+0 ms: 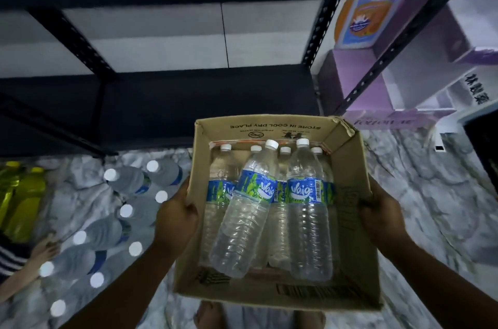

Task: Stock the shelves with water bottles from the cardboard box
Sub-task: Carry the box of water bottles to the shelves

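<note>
**Water bottles: stock in carton, shelves not yet filled**

Water bottles, clear plastic with white caps and blue-green labels, lie on their sides in the cardboard box. About six caps show: a lower row along the carton floor and two bottles resting on top, one of them skewed across the rest. Exact count uncertain, since the lower layer is partly hidden.

Carton: open-topped, flaps up, held off the floor in front of the person. Left hand grips the left wall, thumb hooked over the rim. Right hand clasps the right wall in the same way. Neither hand holds a bottle.

Shelves: dark metal rack with slotted uprights, directly ahead of the carton. The lower board in view carries no bottles; the board above shows only its front edge.

Other stock: a cluster of capped bottles stands on the marble-patterned floor to the left, beside yellow-green bottles. Purple and white cartons are stacked to the right of the rack.

Progress, as judged: at the start. The carton appears full and nothing visible is shelved. Remaining: set the carton down or rest it, then move every bottle to the rack.
</note>
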Demonstrator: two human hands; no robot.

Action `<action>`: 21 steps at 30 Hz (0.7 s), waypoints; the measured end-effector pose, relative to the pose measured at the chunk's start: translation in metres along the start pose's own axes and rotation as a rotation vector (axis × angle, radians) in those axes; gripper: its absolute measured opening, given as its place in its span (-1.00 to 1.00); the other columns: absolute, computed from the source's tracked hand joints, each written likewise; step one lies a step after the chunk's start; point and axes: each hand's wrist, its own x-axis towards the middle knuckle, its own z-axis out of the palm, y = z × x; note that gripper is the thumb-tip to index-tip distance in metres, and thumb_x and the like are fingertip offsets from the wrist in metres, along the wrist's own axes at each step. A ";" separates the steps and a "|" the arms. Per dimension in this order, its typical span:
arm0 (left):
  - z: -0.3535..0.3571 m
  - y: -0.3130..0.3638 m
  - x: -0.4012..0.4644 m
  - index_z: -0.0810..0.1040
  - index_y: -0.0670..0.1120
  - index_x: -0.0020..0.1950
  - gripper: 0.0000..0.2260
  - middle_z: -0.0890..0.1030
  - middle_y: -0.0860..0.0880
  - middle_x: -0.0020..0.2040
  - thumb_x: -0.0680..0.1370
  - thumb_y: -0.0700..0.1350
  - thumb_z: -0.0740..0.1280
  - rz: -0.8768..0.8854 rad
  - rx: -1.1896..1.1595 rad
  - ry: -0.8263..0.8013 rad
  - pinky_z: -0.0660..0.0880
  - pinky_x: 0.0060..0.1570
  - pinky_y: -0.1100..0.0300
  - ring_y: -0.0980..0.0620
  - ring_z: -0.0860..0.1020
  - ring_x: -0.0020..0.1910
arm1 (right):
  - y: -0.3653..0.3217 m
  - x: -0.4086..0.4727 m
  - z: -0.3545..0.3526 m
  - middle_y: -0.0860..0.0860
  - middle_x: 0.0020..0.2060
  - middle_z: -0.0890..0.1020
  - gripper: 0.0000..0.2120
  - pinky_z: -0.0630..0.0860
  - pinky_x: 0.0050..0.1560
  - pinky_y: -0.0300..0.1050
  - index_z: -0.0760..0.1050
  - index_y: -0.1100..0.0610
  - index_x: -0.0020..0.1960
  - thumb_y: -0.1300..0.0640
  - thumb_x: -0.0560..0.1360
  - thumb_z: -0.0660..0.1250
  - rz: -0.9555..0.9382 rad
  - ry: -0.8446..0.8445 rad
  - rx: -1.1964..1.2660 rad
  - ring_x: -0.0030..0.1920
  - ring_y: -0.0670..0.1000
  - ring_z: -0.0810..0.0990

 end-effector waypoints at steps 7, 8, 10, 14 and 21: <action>0.063 -0.052 0.024 0.54 -0.21 0.28 -0.64 0.64 -0.16 -0.12 0.53 -0.45 0.23 -0.014 -0.018 0.061 0.35 -0.29 0.45 -0.02 0.54 -0.25 | 0.036 0.044 0.074 0.16 -0.08 0.69 -0.47 0.50 -0.17 -0.05 0.45 0.12 0.41 0.44 0.49 0.25 -0.077 0.001 0.037 -0.13 0.15 0.63; 0.071 -0.059 0.028 0.54 -0.16 0.26 -0.65 0.62 -0.11 -0.11 0.55 -0.43 0.23 0.015 -0.040 0.073 0.40 -0.25 0.40 0.01 0.53 -0.24 | 0.042 0.049 0.084 0.15 -0.08 0.69 -0.48 0.46 -0.19 -0.11 0.45 0.13 0.40 0.45 0.49 0.26 -0.087 -0.002 0.050 -0.12 0.13 0.62; 0.085 -0.069 0.035 0.52 -0.14 0.29 -0.69 0.62 -0.10 -0.11 0.59 -0.37 0.21 0.018 -0.053 0.073 0.41 -0.25 0.38 0.10 0.48 -0.25 | 0.051 0.058 0.103 0.08 -0.06 0.66 -0.49 0.40 -0.24 -0.24 0.44 0.12 0.41 0.43 0.50 0.26 -0.099 -0.006 0.071 -0.10 0.06 0.59; 0.110 -0.091 0.049 0.47 -0.12 0.34 -0.68 0.60 -0.01 -0.20 0.61 -0.33 0.20 -0.028 -0.038 0.049 0.33 -0.31 0.45 0.14 0.51 -0.31 | 0.060 0.078 0.134 0.07 -0.03 0.66 -0.49 0.36 -0.27 -0.33 0.41 0.10 0.44 0.38 0.52 0.23 -0.132 0.008 0.053 -0.10 -0.01 0.53; 0.137 -0.119 0.079 0.50 -0.18 0.31 -0.71 0.58 -0.04 -0.18 0.59 -0.31 0.23 -0.070 0.037 0.000 0.38 -0.29 0.30 -0.03 0.54 -0.25 | 0.069 0.109 0.167 0.15 0.06 0.66 -0.45 0.39 -0.22 -0.23 0.38 0.08 0.45 0.44 0.52 0.22 -0.104 -0.015 0.044 -0.03 0.05 0.54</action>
